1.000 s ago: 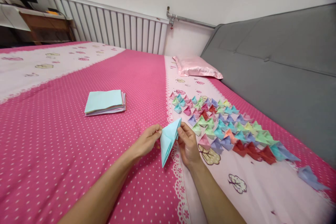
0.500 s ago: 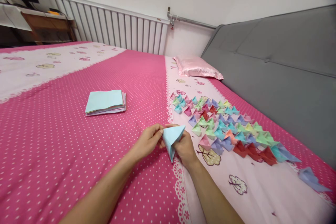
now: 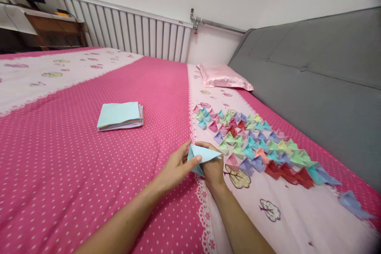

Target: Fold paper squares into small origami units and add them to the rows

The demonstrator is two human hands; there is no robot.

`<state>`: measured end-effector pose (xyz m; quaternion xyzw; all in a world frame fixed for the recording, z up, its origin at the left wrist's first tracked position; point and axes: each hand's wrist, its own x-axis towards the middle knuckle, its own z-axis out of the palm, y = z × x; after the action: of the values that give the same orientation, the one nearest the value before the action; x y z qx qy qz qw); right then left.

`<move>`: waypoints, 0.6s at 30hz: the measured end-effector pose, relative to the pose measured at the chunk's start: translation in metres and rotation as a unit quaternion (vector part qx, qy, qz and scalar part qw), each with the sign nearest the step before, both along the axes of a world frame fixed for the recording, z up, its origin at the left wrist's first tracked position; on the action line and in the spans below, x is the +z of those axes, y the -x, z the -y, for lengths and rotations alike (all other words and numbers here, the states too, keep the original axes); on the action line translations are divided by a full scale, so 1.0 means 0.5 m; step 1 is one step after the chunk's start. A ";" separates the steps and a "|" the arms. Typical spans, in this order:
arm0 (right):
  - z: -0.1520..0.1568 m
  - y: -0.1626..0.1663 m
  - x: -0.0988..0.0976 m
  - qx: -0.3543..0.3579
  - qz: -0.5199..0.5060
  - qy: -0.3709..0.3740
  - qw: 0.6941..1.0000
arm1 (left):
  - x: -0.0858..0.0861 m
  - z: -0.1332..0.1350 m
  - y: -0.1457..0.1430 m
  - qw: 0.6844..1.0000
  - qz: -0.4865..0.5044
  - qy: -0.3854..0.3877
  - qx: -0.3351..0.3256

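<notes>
A light blue folded paper (image 3: pixel 205 152) is held between both hands above the bed, one of its points aimed right. My left hand (image 3: pixel 177 166) grips it from the left, thumb pressed on its front face and fingers behind. My right hand (image 3: pixel 214 171) is closed round it from the right and below, its fingertips partly hidden by the paper. Right of the hands lie rows of small folded paper boats (image 3: pixel 250 149) in blue, green, pink, purple and red. One purple paper boat (image 3: pixel 354 204) sits apart at the right end.
A stack of coloured paper (image 3: pixel 119 116), light blue on top, lies on the pink dotted bedspread (image 3: pixel 160 87) to the left. A pink pillow (image 3: pixel 224 76) rests against the grey headboard (image 3: pixel 321 55). Behind the bed are a white radiator (image 3: pixel 127 24) and a wooden desk (image 3: pixel 56 29).
The folded paper has turned, its downward point gone and one point now facing right. My left thumb has moved onto its front face.
</notes>
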<state>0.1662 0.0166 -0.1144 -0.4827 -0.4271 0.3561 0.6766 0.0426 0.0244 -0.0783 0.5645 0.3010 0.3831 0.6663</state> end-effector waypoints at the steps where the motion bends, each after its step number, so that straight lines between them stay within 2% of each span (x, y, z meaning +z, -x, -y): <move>1: 0.000 -0.002 0.000 -0.017 0.012 -0.003 1.000 | -0.003 0.006 -0.004 1.000 0.004 -0.002 -0.009; 4: 0.002 -0.005 0.003 -0.041 0.069 -0.036 0.996 | -0.018 0.015 -0.014 1.000 -0.007 -0.014 0.015; 7: 0.007 -0.004 0.010 -0.037 0.134 -0.086 0.987 | -0.032 0.011 -0.019 0.994 -0.025 -0.024 0.104; 9: 0.009 -0.002 0.015 -0.031 0.148 -0.092 0.984 | -0.030 0.005 -0.018 0.989 -0.030 -0.025 0.141; 13: 0.005 -0.002 0.018 -0.007 0.118 -0.075 0.990 | -0.003 -0.003 -0.010 0.991 0.032 0.059 0.117; 18: 0.000 -0.009 0.026 0.051 0.128 -0.074 0.988 | 0.030 -0.009 0.005 0.973 0.113 0.172 0.106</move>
<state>0.1704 0.0167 -0.1013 -0.4500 -0.5598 0.2929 0.6312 0.0401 0.0292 -0.0633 0.3598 0.3432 0.4551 0.7387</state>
